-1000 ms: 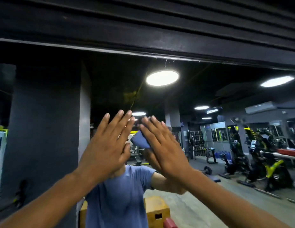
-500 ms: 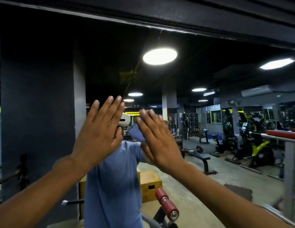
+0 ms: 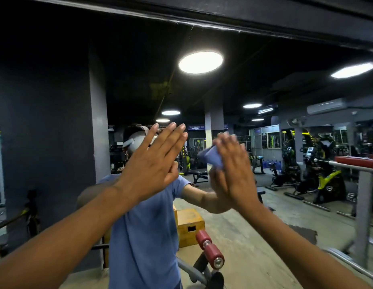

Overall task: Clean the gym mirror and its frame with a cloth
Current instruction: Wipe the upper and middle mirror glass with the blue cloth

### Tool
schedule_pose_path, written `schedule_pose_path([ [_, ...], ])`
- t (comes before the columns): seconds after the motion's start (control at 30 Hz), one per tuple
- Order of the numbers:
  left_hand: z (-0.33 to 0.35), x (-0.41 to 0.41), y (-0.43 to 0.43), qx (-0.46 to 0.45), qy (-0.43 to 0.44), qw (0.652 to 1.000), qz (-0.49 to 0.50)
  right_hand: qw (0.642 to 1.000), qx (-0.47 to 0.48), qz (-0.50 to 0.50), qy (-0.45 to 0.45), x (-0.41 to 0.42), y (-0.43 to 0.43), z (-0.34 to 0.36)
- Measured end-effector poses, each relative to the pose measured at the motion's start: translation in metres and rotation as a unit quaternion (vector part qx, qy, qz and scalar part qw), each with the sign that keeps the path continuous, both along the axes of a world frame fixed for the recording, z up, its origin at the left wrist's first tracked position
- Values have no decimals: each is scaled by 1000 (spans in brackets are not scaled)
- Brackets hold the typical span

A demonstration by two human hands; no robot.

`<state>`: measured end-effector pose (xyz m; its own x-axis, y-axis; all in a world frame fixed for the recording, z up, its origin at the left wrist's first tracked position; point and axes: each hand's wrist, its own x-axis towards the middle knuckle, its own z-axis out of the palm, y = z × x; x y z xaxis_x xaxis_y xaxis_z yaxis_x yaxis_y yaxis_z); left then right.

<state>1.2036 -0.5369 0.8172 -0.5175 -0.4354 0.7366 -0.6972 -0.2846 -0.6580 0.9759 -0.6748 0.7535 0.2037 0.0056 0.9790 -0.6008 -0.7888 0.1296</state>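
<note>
Two hands are raised against one large mirror (image 3: 56, 122), which fills nearly the whole view, and one cloth is in play. The left hand (image 3: 152, 163) sits just left of centre with its four fingers straight and close together, pointing toward 1 o'clock, flat toward the glass and holding nothing. The right hand (image 3: 233, 170) sits just right of centre with its fingers extended toward 11 o'clock, pressing the blue cloth (image 3: 212, 156) to the mirror; only a folded corner of the cloth shows at the hand's 10 o'clock edge, the remainder hidden behind the palm, so its full size and shape cannot be made out. The dark frame (image 3: 264, 15) runs across the top from 10 o'clock down toward 2 o'clock; its other sides are cut off. In the glass, one reflected person in a blue shirt (image 3: 144, 236) stands at 6 o'clock, head largely covered by the left hand. Six ceiling lights are reflected, the biggest a round lamp (image 3: 200, 62) at 12 o'clock. One yellow box (image 3: 189, 226) sits near 5 o'clock, with two red rollers (image 3: 210, 249) below it. Exercise machines at 3 o'clock blur together and cannot be counted.
</note>
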Motion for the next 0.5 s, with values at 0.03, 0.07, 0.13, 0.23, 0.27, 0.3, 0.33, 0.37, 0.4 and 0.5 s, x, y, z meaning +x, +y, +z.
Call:
schedule_pose_path([
  [0.03,0,-1,-2,-3,1,1000,1,997,39,16,-71,-4,-6,15],
  [0.07,-1,-1,-3,-5,1,1000,2,987,80,34,-135,-5,-7,31],
  [0.13,-2,0,-4,-4,1,1000,6,973,116,39,-197,7,-1,49],
  [0.23,4,-1,0,2,-2,1000,1,993,46,35,-102,30,15,45],
  [0.27,9,-1,3,1,-10,1000,-3,998,11,38,-51,31,16,42],
  [0.3,15,-1,5,-4,-18,1000,-5,999,-13,37,-19,28,13,44],
  [0.33,22,0,8,-12,-23,1000,-3,999,-26,28,-19,24,8,52],
  [0.37,31,2,11,-23,-21,1000,2,998,-15,23,-49,21,4,64],
  [0.4,41,5,14,-36,-11,999,10,994,15,29,-103,18,2,81],
  [0.5,67,16,21,-73,33,996,36,967,100,47,-228,33,13,126],
])
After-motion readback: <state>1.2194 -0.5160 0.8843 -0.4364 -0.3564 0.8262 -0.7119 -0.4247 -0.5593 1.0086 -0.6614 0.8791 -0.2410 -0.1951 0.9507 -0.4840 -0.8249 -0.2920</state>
